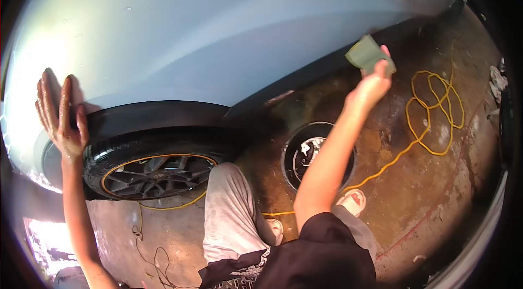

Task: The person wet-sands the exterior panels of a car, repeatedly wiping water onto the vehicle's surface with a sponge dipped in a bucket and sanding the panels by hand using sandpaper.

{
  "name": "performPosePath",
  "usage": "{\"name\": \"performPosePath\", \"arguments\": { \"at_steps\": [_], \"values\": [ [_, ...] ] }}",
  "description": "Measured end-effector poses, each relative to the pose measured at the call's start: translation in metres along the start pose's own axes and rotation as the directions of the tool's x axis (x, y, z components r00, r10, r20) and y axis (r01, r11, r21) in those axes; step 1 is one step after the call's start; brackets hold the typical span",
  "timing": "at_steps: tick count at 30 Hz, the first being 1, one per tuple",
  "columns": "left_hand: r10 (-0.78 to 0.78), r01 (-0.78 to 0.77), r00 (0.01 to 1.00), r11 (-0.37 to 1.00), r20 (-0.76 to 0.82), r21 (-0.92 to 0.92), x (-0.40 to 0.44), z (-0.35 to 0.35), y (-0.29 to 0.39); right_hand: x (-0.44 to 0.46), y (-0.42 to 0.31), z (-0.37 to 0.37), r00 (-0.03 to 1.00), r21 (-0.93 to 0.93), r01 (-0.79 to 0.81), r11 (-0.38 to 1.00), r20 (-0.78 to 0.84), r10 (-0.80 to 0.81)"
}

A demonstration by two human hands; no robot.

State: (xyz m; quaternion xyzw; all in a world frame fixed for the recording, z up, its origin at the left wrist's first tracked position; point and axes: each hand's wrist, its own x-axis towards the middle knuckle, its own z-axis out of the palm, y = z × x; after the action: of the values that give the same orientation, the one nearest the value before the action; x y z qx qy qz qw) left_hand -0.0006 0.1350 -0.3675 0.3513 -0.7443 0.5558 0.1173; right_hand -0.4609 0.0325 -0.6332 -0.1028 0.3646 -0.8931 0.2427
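My left hand (61, 117) lies with fingers spread against the pale blue-grey car body panel (180, 32), above the front of the wheel arch. Its skin looks wet. In my right hand (376, 79) is a flat, grey-green pad (366, 53) with a yellowish edge, gripped by its lower end. The pad is out over the dark lower sill (321, 68); whether it touches the car I cannot tell. Below my left hand sits the tyre (98, 163), around a dark spoked wheel (158, 177) with an orange rim line.
A black bucket (285, 158) with something white and dark inside stands on the stained concrete floor (436, 191), partly behind my right forearm. A yellow cable (408, 150) runs past my feet and coils at the right. A thin dark cord (158, 262) lies at lower left.
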Motion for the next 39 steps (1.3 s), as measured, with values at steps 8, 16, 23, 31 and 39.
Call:
{"name": "performPosePath", "arguments": {
  "at_steps": [8,16,23,31,39],
  "values": [
    [0.077,-0.076,0.997,0.997,-0.025,0.018,-0.002,0.001,-0.002,-0.212,0.035,0.039,0.679,-0.332,0.383,0.862,0.734,-0.019],
    [0.075,-0.075,0.997,0.996,0.003,0.043,-0.005,0.006,0.005,-0.088,0.059,0.014,0.903,-0.767,0.031,0.641,0.297,0.311],
    [0.297,-0.004,0.906,0.718,0.301,-0.696,0.026,0.039,0.232,-0.035,0.072,-0.093,0.97,-0.212,-0.235,0.949,0.015,0.243],
    [0.777,0.489,0.223,0.433,0.589,-0.757,-0.038,0.14,0.604,-0.032,0.031,-0.241,0.936,-0.353,-0.326,0.877,-0.252,0.246],
    [0.742,0.615,0.033,0.513,0.67,-0.598,-0.076,0.112,0.61,-0.053,0.028,-0.232,0.849,-0.247,-0.528,0.812,-0.172,0.5]
  ]
}}
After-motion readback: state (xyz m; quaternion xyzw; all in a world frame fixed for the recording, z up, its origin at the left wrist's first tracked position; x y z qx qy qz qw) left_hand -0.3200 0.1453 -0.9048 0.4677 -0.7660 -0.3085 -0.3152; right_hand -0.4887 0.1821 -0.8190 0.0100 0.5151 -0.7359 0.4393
